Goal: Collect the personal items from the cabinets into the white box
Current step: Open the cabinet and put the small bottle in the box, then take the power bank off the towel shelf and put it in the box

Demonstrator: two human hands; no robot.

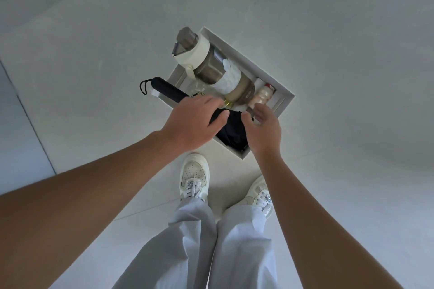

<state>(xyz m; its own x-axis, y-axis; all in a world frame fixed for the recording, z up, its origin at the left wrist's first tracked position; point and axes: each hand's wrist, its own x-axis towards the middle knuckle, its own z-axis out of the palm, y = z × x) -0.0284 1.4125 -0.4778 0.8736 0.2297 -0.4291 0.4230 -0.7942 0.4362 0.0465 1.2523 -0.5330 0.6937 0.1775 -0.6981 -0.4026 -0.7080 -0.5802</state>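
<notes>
The black umbrella (pixel 234 132) is laid slantwise across the white box (pixel 252 65) on the floor (pixel 340 171), its strap end jutting past the rim. It is covered by the left hand (pixel 195 122), and whether it is gripped cannot be told; the right hand (pixel 265 129) is held slack beside it, empty

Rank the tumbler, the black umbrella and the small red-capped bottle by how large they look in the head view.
1. tumbler, thickest.
2. black umbrella, about as long, partly hidden, so this order is unsure.
3. small red-capped bottle, clearly smallest.
</notes>
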